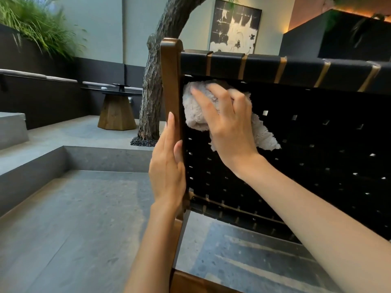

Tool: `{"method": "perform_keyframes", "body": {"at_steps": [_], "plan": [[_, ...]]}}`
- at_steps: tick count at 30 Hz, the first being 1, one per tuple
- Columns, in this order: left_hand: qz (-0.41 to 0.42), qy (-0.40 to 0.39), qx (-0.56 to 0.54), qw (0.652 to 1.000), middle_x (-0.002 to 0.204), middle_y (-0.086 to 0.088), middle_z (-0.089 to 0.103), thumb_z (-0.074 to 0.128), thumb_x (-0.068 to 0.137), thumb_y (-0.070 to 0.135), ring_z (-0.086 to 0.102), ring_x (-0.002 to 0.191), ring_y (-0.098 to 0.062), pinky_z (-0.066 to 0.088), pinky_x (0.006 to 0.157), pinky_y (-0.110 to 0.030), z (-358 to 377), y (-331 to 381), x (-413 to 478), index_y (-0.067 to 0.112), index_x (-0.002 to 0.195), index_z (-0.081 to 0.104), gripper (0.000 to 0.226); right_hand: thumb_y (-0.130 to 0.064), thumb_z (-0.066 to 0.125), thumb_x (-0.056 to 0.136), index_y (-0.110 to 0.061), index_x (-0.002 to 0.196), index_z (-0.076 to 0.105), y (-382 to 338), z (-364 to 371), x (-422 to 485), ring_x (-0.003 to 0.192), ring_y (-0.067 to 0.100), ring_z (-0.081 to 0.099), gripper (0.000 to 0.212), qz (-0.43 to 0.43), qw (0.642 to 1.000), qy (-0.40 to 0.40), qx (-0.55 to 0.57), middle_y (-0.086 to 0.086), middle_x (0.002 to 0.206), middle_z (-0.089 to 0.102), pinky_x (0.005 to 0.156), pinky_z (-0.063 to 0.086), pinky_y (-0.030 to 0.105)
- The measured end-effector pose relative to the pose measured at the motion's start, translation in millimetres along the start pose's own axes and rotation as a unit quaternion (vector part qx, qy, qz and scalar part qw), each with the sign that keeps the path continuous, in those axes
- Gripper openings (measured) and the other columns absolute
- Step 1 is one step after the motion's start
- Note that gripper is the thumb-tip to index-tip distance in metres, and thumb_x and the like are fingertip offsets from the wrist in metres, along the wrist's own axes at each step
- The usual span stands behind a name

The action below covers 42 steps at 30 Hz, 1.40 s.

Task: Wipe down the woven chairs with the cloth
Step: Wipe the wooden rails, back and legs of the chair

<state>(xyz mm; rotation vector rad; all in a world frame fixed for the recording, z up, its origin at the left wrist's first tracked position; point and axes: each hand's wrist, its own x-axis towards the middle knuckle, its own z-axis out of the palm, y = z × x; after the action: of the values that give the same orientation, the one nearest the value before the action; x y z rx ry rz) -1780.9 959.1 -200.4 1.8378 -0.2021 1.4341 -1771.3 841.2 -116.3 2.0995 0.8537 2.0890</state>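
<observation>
A woven chair (pixel 306 144) with black straps and a brown wooden frame fills the right half of the view, seen from behind its backrest. A fluffy white cloth (pixel 195 111) lies against the upper left corner of the weave. My right hand (pixel 228 125) presses the cloth onto the straps, fingers spread and slightly bent over it. On the wooden left upright (pixel 170 81) my left hand (pixel 167 166) lies flat with straight fingers, the thumb tucked behind the post.
Grey stone steps (pixel 63 166) descend at left. A tree trunk (pixel 156 85) rises just behind the chair's upright, with dark pebbles at its base. A small round table on a wooden base (pixel 117 111) stands further back, and a dark planter wall with grasses runs along the left.
</observation>
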Motion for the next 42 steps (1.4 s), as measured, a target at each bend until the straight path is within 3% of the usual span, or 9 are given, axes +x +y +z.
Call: {"method": "perform_keyframes", "body": {"at_steps": [4,9,14,20,24,30,34,38,42], "plan": [[0.009,-0.009,-0.007,1.0,0.137,0.037,0.019,0.034,0.103,0.03,0.026,0.118,0.018,0.035,0.088,-0.012,3,-10,1,0.049,0.142,0.005,0.052,-0.008,0.045,0.096,-0.015,0.129,0.06,-19,25,7,0.107,0.024,0.036,0.037,0.067,0.997,0.036,-0.023,0.01,0.122,0.063,0.086,0.048,0.041],[-0.004,-0.023,-0.024,0.999,0.137,0.044,0.011,0.036,0.103,0.025,0.019,0.122,0.026,0.027,0.085,0.004,7,-16,-5,0.047,0.143,0.006,0.054,-0.006,0.044,0.096,-0.014,0.137,0.052,-25,45,-18,0.106,0.023,0.036,0.042,0.057,0.998,0.025,-0.024,0.003,0.13,0.032,0.083,0.046,0.037],[-0.009,-0.046,-0.03,0.998,0.145,0.031,0.021,0.035,0.103,0.019,0.023,0.122,0.024,0.029,0.082,0.006,5,-26,-23,0.049,0.143,0.006,0.057,-0.003,0.056,0.088,-0.007,0.144,0.038,-37,53,-86,0.108,0.029,0.034,0.059,0.052,0.994,-0.072,0.065,0.008,0.133,0.029,0.088,0.049,0.046],[-0.053,-0.115,-0.009,0.992,0.143,0.022,0.038,0.039,0.1,0.007,0.057,0.105,-0.008,0.036,0.073,0.001,0,-53,-58,0.052,0.144,0.004,0.072,0.005,0.068,0.073,-0.013,0.146,0.037,-61,56,-159,0.107,0.025,0.034,0.081,0.097,0.953,-0.275,0.085,0.006,0.138,0.039,0.09,0.045,0.043],[-0.095,-0.176,-0.028,0.979,0.137,0.021,0.041,0.038,0.099,0.004,0.057,0.107,-0.01,0.045,0.079,-0.016,2,-69,-82,0.054,0.144,-0.003,0.079,0.006,0.043,0.08,-0.021,0.151,0.016,-75,58,-192,0.12,0.026,0.029,0.081,0.09,0.888,-0.444,0.083,0.0,0.152,0.022,0.101,0.023,0.037],[-0.125,-0.201,-0.077,0.969,0.153,0.025,0.019,0.039,0.092,-0.009,0.036,0.135,-0.005,0.047,0.098,-0.027,8,-77,-105,0.055,0.143,-0.005,0.093,-0.007,0.051,0.087,-0.017,0.138,0.043,-76,61,-182,0.12,0.029,0.033,0.052,0.025,0.888,-0.457,0.028,0.005,0.146,0.031,0.096,0.029,0.035],[-0.124,-0.207,-0.032,0.97,0.154,0.028,-0.004,0.041,0.086,-0.014,0.015,0.145,-0.017,0.049,0.077,-0.013,14,-72,-123,0.052,0.144,-0.008,0.101,-0.014,0.051,0.092,-0.019,0.13,0.052,-77,62,-176,0.121,0.031,0.035,0.038,0.009,0.869,-0.495,-0.009,0.006,0.149,0.025,0.095,0.031,0.034],[-0.115,-0.227,0.062,0.965,0.153,0.021,-0.016,0.037,0.092,-0.01,-0.01,0.144,-0.004,0.041,0.104,-0.043,18,-64,-141,0.041,0.143,-0.012,0.087,-0.01,0.056,0.089,-0.016,0.129,0.052,-74,57,-175,0.109,0.031,0.043,0.04,0.028,0.872,-0.488,-0.023,0.008,0.146,0.03,0.087,0.034,0.034],[-0.109,-0.281,0.096,0.949,0.155,0.015,-0.019,0.037,0.093,-0.01,-0.016,0.143,-0.003,0.038,0.107,-0.041,21,-56,-155,0.035,0.144,-0.013,0.084,-0.009,0.062,0.084,-0.013,0.135,0.042,-59,45,-182,0.103,0.03,0.045,0.055,0.027,0.864,-0.502,-0.032,0.008,0.139,0.033,0.083,0.035,0.035]]}}
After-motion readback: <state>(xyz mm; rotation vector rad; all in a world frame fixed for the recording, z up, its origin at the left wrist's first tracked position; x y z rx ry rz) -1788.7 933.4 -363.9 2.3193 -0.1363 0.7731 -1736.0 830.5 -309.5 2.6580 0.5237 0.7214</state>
